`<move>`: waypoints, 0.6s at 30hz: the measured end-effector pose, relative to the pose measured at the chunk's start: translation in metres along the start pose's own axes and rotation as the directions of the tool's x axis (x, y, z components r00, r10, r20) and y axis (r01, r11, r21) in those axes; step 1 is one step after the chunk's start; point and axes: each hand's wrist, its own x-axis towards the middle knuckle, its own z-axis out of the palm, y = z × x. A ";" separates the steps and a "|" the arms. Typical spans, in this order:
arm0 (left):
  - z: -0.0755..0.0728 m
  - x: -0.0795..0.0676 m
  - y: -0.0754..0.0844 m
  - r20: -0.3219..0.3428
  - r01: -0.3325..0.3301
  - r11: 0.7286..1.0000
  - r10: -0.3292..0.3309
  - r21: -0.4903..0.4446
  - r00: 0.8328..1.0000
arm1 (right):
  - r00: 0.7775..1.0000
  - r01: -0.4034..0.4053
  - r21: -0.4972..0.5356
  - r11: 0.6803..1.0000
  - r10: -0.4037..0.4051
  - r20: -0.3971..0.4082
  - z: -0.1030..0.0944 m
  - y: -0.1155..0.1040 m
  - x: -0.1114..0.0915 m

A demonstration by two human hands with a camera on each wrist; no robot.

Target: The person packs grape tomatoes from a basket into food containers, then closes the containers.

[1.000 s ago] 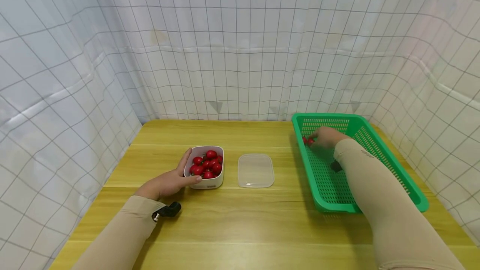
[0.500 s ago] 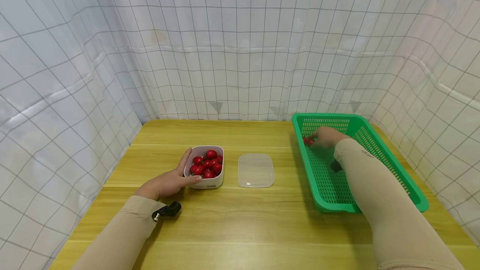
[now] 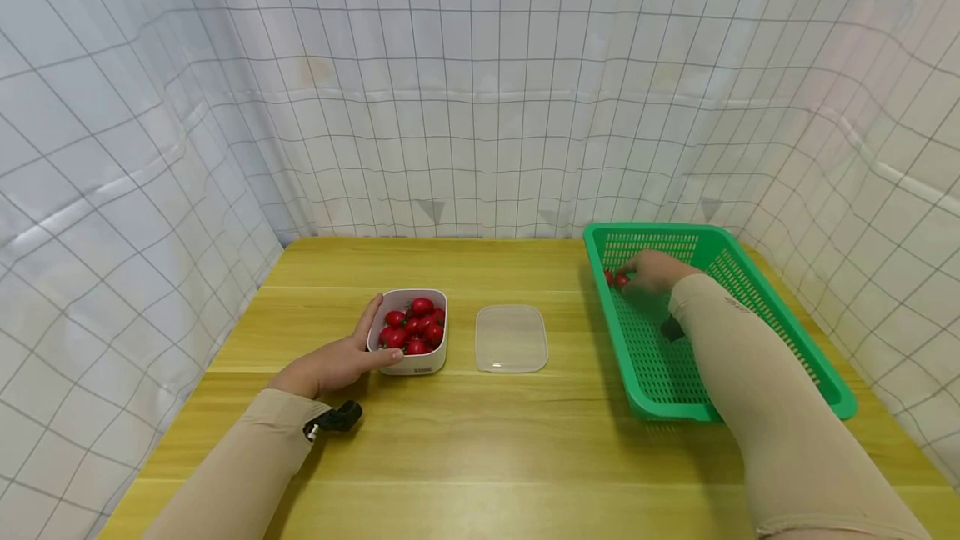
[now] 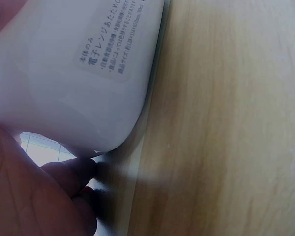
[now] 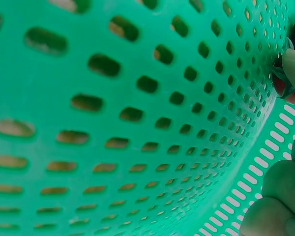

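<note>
Steadying the white container [image 3: 432,362] on the counter [image 3: 487,457], the left hand [image 3: 333,363] grips its side between thumb and fingers, probably to stop it sliding. Red tomatoes [image 3: 414,328] are heaped inside. The right hand [image 3: 654,271] meets the basket tomatoes [image 3: 622,282]; whether it pinches one, I cannot tell. The green basket's [image 3: 678,412] left wall and a clear lid [image 3: 512,338] lie between the hands.
</note>
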 end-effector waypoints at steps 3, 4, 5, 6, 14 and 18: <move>0.000 0.000 0.000 0.002 0.001 1.000 -0.001 -0.002 1.000 | 1.000 -0.007 0.005 1.000 0.007 0.000 -0.001 -0.002 -0.001; 0.000 0.000 0.000 0.002 0.001 1.000 -0.001 -0.002 1.000 | 1.000 -0.006 0.004 1.000 0.006 0.000 -0.001 -0.003 -0.002; 0.000 0.000 0.000 0.003 0.001 1.000 -0.001 -0.003 1.000 | 1.000 -0.005 0.002 1.000 0.005 -0.001 -0.002 -0.003 -0.003; -0.001 0.000 0.000 0.003 0.001 1.000 -0.001 -0.003 1.000 | 1.000 -0.006 0.002 1.000 0.006 -0.002 -0.002 -0.004 -0.003; 0.001 -0.001 0.000 0.003 0.001 1.000 -0.001 0.000 1.000 | 1.000 0.028 -0.022 0.999 -0.028 -0.001 -0.002 -0.004 -0.003; 0.000 -0.002 -0.001 0.002 0.001 1.000 -0.001 -0.006 1.000 | 0.999 0.051 -0.042 0.998 -0.051 0.004 -0.003 -0.004 -0.002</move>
